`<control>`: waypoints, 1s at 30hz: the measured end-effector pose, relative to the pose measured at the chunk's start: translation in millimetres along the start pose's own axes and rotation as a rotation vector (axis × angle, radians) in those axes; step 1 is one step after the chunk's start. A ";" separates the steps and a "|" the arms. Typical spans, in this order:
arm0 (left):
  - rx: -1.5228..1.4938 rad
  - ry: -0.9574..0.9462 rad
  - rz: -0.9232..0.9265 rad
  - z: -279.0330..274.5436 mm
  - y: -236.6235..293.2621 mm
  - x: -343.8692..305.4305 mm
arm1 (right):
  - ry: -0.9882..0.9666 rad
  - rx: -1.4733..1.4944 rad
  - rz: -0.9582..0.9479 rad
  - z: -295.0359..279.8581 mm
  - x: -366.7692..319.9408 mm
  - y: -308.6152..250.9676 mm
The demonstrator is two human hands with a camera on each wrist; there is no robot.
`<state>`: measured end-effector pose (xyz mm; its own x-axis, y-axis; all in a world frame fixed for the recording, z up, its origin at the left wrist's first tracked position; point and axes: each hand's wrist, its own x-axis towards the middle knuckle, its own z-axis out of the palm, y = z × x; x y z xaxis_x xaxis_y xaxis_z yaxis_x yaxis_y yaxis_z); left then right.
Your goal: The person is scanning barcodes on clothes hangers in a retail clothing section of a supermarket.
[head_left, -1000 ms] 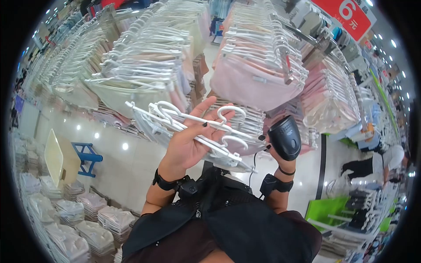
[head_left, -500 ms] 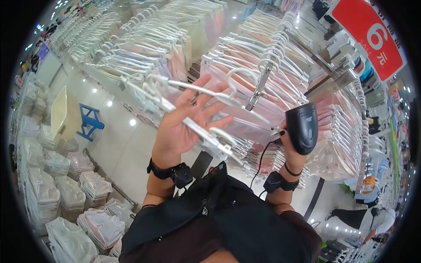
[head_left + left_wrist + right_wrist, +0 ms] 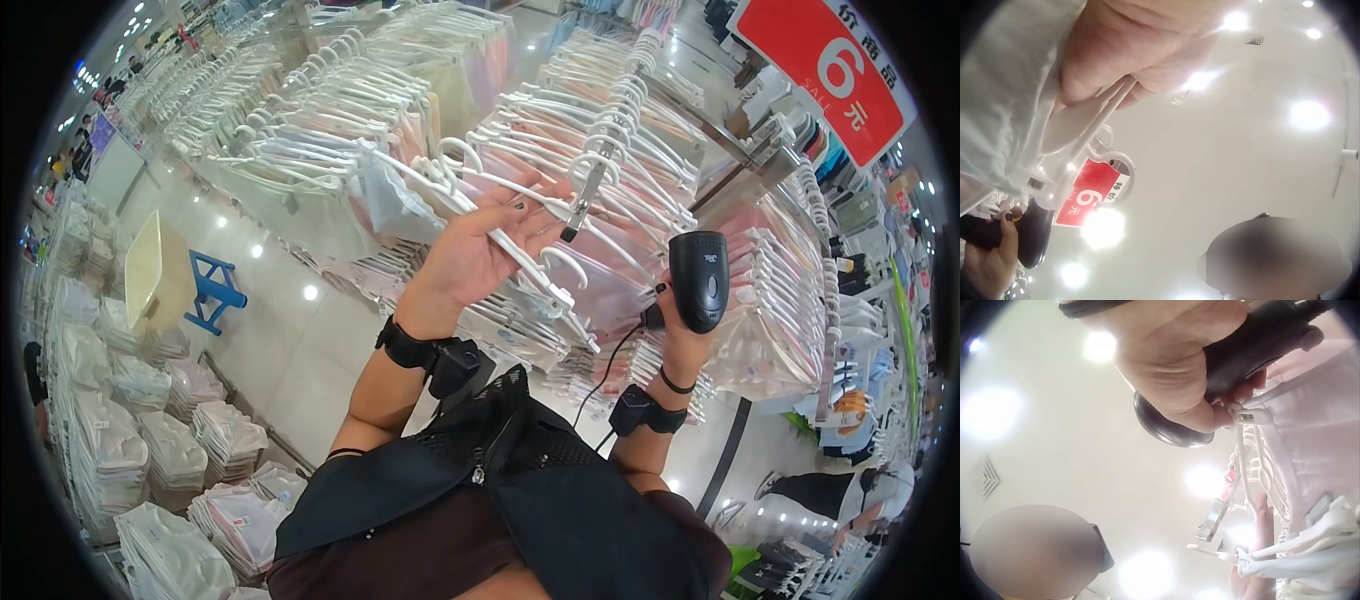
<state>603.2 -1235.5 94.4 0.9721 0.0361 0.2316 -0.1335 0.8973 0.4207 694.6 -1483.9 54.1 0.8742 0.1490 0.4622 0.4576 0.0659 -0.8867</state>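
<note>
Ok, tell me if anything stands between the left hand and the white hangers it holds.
Nothing visible does: the left hand grips the white hangers directly, their bars passing between its thumb and fingers.

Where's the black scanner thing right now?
In the head view, the black scanner is right of centre, held in the person's right hand, below and left of the red sign.

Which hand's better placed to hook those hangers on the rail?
Likely the left hand: it holds the white hangers, near the metal rail in head view; the right hand grips a scanner.
</note>
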 end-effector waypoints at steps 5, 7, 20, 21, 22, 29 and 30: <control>-0.015 0.061 -0.004 -2.9 -0.6 -14.1 | 0.074 -0.078 -0.070 5.9 -7.8 -9.6; -0.004 0.062 -0.003 -2.8 2.2 -19.2 | 0.117 -0.021 -0.051 11.7 -9.7 -21.2; -0.089 0.074 0.162 23.6 9.3 -59.9 | -0.387 0.046 0.227 -12.5 -111.3 3.4; -0.088 0.069 0.161 24.7 9.5 -59.3 | -0.526 -0.197 0.036 -3.5 -104.4 -17.8; -0.114 0.046 0.180 25.8 9.9 -58.5 | -0.540 -0.132 0.049 1.2 -105.8 -18.9; -0.167 -0.015 0.242 27.9 9.3 -45.0 | -0.310 0.004 0.096 7.6 -92.5 -27.1; -0.167 -0.016 0.241 26.9 10.4 -42.5 | -0.324 -0.146 -0.056 6.8 -84.6 -24.4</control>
<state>555.3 -1239.5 112.5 0.9129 0.2509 0.3219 -0.3252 0.9237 0.2025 608.4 -1491.4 36.6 0.7613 0.4553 0.4616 0.5418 -0.0557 -0.8386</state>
